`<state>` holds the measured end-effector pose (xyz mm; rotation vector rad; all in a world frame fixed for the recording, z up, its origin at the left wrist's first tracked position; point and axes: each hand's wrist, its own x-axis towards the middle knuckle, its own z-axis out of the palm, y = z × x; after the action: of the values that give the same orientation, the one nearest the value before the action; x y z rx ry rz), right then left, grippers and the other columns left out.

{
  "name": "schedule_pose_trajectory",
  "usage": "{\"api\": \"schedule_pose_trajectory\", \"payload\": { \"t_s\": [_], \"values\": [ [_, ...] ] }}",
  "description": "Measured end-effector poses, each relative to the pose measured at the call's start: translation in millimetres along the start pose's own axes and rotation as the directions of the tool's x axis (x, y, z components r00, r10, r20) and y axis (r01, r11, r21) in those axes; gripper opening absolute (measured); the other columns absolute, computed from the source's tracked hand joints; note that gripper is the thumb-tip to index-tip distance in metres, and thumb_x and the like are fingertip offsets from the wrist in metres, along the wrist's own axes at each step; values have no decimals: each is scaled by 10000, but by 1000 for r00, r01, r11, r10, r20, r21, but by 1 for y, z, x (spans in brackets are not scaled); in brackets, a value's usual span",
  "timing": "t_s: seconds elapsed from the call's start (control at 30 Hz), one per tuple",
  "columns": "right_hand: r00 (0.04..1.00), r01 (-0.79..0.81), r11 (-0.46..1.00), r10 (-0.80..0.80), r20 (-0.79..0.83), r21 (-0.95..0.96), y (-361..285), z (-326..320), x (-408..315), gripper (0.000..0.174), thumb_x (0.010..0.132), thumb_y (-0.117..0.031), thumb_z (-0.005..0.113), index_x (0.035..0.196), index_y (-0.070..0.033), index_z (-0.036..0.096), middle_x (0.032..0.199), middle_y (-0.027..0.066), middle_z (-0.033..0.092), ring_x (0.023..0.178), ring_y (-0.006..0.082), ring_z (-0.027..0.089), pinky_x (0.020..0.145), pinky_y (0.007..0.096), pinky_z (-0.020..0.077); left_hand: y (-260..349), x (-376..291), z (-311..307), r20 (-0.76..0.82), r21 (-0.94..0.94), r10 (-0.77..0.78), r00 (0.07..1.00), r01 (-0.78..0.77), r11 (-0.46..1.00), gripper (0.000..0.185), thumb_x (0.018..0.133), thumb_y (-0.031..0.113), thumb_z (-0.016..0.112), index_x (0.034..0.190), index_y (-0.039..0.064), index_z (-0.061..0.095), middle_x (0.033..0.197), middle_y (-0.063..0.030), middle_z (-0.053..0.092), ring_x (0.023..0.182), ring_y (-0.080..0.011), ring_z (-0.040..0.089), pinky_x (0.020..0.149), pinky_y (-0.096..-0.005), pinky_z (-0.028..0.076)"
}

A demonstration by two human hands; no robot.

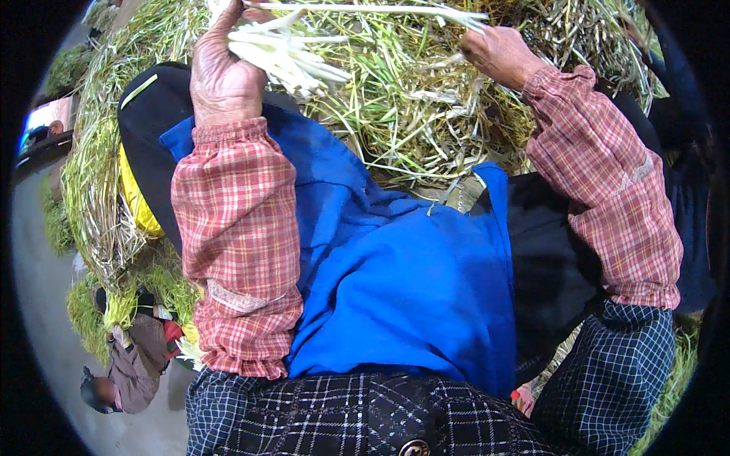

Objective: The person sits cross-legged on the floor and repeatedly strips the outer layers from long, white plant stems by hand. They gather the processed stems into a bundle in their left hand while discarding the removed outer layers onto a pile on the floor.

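Observation:
In my left hand (228,80), at the upper left, is a bunch of pale white-green plant stalks (285,60), their white ends pointing right. One long pale stalk (370,8) stretches from near the left hand across to my right hand (502,54). The right hand's fingers are curled at that stalk's white end; whether they grip it is hard to tell. Beneath both hands lies a heap of green leaves and dry straw-like trimmings (399,114). A blue cloth (399,279) covers my lap.
Large bundles of green stalks (97,188) are piled on the left, beside a yellow bag (137,194). At the lower left a person (134,365) holds a green bunch above the grey floor (40,296). Dark clothing shows at the right edge.

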<state>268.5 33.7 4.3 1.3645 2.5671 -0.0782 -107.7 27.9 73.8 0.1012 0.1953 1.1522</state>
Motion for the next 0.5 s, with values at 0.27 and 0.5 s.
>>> {"api": "schedule_pose_trajectory", "payload": {
  "t_s": [0.27,0.5],
  "values": [
    [976,147,406,-205,-67,902,-35,-30,4,500,962,-427,697,1374,-148,650,1302,52,675,1195,208,623,1025,413,495,-43,4,-8,-149,318,437,887,-376,870,190,940,-32,683,1120,7,635,1013,-128,691,907,-241,703,725,-313,649],
    [982,-8,-380,-177,-64,925,-93,-79,-4,559,955,-307,712,1430,-48,571,1228,17,675,1073,81,615,937,261,484,-71,8,-18,-164,408,601,782,-501,763,196,926,-40,699,1100,14,627,1048,-125,680,973,-256,703,733,-302,651]
  ]
}}
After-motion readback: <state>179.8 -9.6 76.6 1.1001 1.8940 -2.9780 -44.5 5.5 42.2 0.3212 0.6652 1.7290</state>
